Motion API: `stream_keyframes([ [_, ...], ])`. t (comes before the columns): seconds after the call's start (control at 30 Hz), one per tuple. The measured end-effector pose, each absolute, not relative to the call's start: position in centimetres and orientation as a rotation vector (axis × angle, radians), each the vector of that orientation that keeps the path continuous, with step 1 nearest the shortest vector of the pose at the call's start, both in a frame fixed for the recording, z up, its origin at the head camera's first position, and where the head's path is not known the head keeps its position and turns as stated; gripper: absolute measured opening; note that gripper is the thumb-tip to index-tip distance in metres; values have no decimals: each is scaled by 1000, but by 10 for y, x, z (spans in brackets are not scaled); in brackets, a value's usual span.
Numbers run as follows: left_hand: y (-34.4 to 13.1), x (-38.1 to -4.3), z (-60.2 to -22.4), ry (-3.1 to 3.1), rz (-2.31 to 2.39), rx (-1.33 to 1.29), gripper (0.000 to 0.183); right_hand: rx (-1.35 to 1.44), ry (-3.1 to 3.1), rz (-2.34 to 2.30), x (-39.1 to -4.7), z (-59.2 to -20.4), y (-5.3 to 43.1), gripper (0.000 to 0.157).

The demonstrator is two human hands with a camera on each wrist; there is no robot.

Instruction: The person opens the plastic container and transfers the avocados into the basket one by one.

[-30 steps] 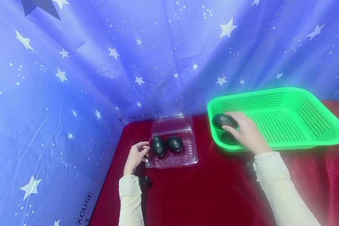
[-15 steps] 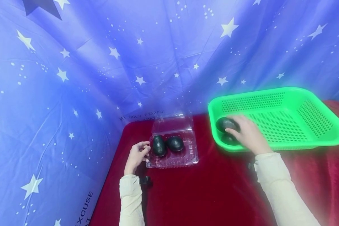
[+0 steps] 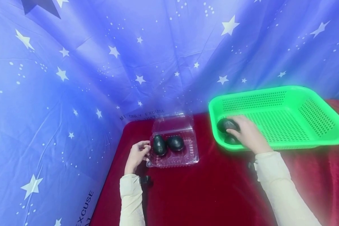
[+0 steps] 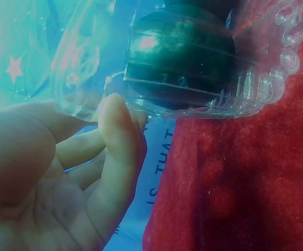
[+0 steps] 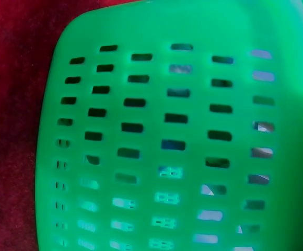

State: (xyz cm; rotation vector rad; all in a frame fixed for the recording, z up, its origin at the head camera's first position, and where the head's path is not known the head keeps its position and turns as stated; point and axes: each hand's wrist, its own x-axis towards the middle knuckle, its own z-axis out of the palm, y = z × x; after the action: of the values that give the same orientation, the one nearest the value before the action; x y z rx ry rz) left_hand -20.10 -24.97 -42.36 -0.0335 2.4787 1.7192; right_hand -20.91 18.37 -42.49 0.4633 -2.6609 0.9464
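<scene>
My left hand (image 3: 136, 157) is at the left edge of an open clear plastic clamshell container (image 3: 191, 154), pinching its rim. In the left wrist view, the fingers (image 4: 121, 133) meet that rim. Two dark avocados, a left one (image 3: 159, 145) and a right one (image 3: 175, 143), lie side by side inside it. My right hand (image 3: 247, 131) reaches into a green basket (image 3: 282, 144) and grips a dark avocado (image 3: 224, 125) near its left wall. Another avocado (image 3: 231, 139) shows just below the held one. The basket's wall (image 5: 151, 130) hides the right hand in the right wrist view.
Red cloth (image 3: 197, 191) covers the table, and the container and basket stand apart on it. A blue star-printed curtain (image 3: 169, 56) hangs behind and to the left. The container's lid (image 3: 172, 124) is folded back towards the curtain.
My right hand has lowered the avocado slightly and shifted it a little rightward inside the basket. The left hand and the container have stayed in place.
</scene>
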Motion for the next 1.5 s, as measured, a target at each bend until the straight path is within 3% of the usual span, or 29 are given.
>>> stream_keyframes([
  [0.47, -249, -200, -420, 2477, 1707, -45, 36, 464, -2720, 922, -213, -421, 179, 54],
  [0.83, -249, -201, -421, 2467, 1727, -27, 36, 428, -2877, 912, -213, -419, 178, 37],
  [1.5, -249, -199, -423, 2480, 1727, -26, 37, 498, -2728, 876, -212, -419, 163, 34],
])
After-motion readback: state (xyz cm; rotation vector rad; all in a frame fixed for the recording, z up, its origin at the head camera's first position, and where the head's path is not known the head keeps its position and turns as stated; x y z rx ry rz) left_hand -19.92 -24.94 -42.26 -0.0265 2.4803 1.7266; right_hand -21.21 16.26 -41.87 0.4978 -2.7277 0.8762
